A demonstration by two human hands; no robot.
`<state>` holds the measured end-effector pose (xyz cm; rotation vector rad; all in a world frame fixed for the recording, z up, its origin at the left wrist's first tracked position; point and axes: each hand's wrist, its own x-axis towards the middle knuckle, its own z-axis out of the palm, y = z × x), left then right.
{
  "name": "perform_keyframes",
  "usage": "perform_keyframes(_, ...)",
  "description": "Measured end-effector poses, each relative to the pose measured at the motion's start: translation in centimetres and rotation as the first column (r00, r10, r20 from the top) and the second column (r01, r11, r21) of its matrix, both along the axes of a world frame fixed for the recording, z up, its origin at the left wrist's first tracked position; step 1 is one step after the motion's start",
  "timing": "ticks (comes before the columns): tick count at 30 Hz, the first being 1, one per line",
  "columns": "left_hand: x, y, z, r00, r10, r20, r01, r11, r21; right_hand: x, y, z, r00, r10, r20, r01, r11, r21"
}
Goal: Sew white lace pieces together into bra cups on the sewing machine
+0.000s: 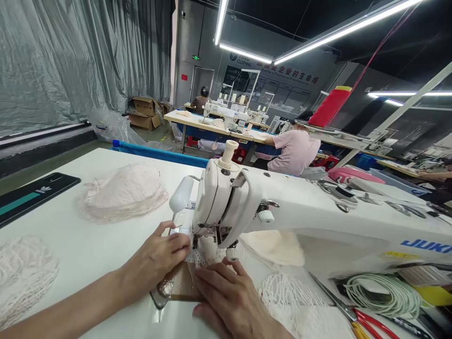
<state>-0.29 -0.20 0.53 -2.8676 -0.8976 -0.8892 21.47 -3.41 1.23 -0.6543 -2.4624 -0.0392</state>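
Note:
A white sewing machine (243,193) stands before me with its needle head over a piece of white lace fabric (207,249). To the left of the presser foot, my left hand (162,254) rests on the machine bed with bent, closed fingers; whatever lies under its fingertips is hidden. My right hand (231,294) is closed on the near side of the lace, fingers together and pressing it down just in front of the needle area. The presser foot partly covers the fabric. A cream fabric piece (278,247) lies under the machine arm.
Left on the white table (116,259) are a pile of pale cups (123,193) and lace trim (26,278). At right lie fringed lace (293,296), red-handled scissors (367,320) and coiled pale green cord (384,294). A person in pink (296,148) sits beyond.

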Motion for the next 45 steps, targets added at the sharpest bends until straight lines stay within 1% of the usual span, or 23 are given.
perform_keyframes(5,-0.4,1.2,0.2,0.999,0.040,0.002,-0.040,0.999,0.021,0.1,-0.1,0.7,0.993,-0.044,0.110,0.048,0.998,-0.034)
perform_keyframes(9,-0.8,1.6,0.4,0.993,0.119,0.004,-0.119,0.992,0.043,-0.1,0.2,0.6,0.978,-0.154,0.144,0.158,0.987,-0.021)
perform_keyframes(12,-1.0,0.9,0.5,0.989,0.145,0.006,-0.145,0.987,0.065,-0.7,0.8,0.3,0.953,-0.249,0.170,0.251,0.968,0.012)
perform_keyframes(15,-1.1,-1.0,1.0,0.989,0.147,0.031,-0.149,0.987,0.067,-1.3,1.1,0.8,0.950,-0.245,0.192,0.247,0.969,0.011)
perform_keyframes(16,-1.2,-1.9,1.2,0.987,0.154,0.053,-0.157,0.986,0.049,-1.4,0.8,1.4,0.962,-0.205,0.180,0.213,0.977,-0.026)
perform_keyframes(18,-1.5,-4.0,1.7,0.978,0.178,0.110,-0.173,0.984,-0.048,-1.3,-0.4,2.9,0.992,-0.094,0.081,0.112,0.961,-0.251)
perform_keyframes(19,-1.7,-5.1,2.0,0.971,0.191,0.145,-0.170,0.974,-0.146,-1.1,-1.3,3.7,0.999,-0.049,-0.019,0.036,0.897,-0.440)
perform_keyframes(20,-1.8,-6.3,2.4,0.962,0.203,0.182,-0.146,0.947,-0.286,-0.7,-2.4,4.5,0.989,-0.057,-0.139,-0.044,0.772,-0.634)
perform_keyframes(21,-1.9,-7.4,2.8,0.950,0.219,0.223,-0.095,0.882,-0.462,-0.3,-3.5,5.2,0.965,-0.100,-0.243,-0.134,0.608,-0.783)
perform_keyframes(22,-1.9,-8.6,3.3,0.933,0.240,0.267,-0.011,0.762,-0.647,0.2,-4.7,5.7,0.931,-0.166,-0.324,-0.223,0.445,-0.867)
perform_keyframes(23,-1.8,-9.7,3.9,0.911,0.266,0.314,0.103,0.591,-0.800,0.8,-5.8,6.1,0.896,-0.236,-0.375,-0.297,0.308,-0.904)
perform_keyframes(25,-1.3,-11.9,5.0,0.849,0.350,0.395,0.338,0.214,-0.916,1.7,-8.0,6.3,0.849,-0.319,-0.422,-0.406,0.117,-0.906)
perform_keyframes(26,-0.9,-13.0,5.4,0.816,0.399,0.419,0.425,0.078,-0.902,2.0,-9.0,6.2,0.847,-0.321,-0.424,-0.433,0.047,-0.900)
perform_keyframes(27,-0.5,-14.1,5.7,0.787,0.442,0.430,0.486,-0.015,-0.874,2.2,-10.0,6.1,0.852,-0.305,-0.426,-0.452,-0.017,-0.892)
perform_keyframes(28,-0.1,-15.2,5.9,0.768,0.472,0.432,0.523,-0.074,-0.849,2.2,-10.9,5.9,0.860,-0.277,-0.428,-0.463,-0.074,-0.883)
perform_keyframes(30,0.6,-17.2,5.9,0.755,0.509,0.413,0.546,-0.141,-0.826,1.8,-12.6,5.4,0.872,-0.245,-0.425,-0.466,-0.143,-0.873)
perform_keyframes(32,1.0,-18.9,5.3,0.757,0.534,0.377,0.536,-0.178,-0.825,1.1,-13.9,4.8,0.889,-0.238,-0.390,-0.430,-0.147,-0.891)
perform_keyframes(34,1.0,-20.4,4.6,0.763,0.559,0.324,0.499,-0.192,-0.845,0.5,-15.0,3.9,0.914,-0.212,-0.346,-0.381,-0.154,-0.912)
perform_keyframes(37,0.3,-22.4,3.6,0.796,0.552,0.248,0.427,-0.223,-0.876,-0.1,-16.4,2.4,0.926,-0.161,-0.340,-0.371,-0.238,-0.898)
perform_keyframes(39,-0.3,-23.6,2.7,0.807,0.546,0.225,0.401,-0.227,-0.888,-0.4,-17.3,1.6,0.920,-0.165,-0.354,-0.387,-0.263,-0.884)
perform_keyframes(42,-0.7,-24.6,0.3,0.796,0.549,0.255,0.430,-0.217,-0.876,-0.5,-18.3,0.7,0.911,-0.198,-0.363,-0.406,-0.266,-0.874)
perform_keyframes(44,-0.2,-24.5,-2.1,0.767,0.575,0.286,0.487,-0.231,-0.843,-0.3,-18.8,0.3,0.905,-0.224,-0.362,-0.418,-0.313,-0.853)
perform_keyframes(45,0.4,-24.2,-3.4,0.749,0.597,0.287,0.489,-0.206,-0.847,-0.1,-19.0,0.1,0.902,-0.240,-0.359,-0.424,-0.334,-0.842)
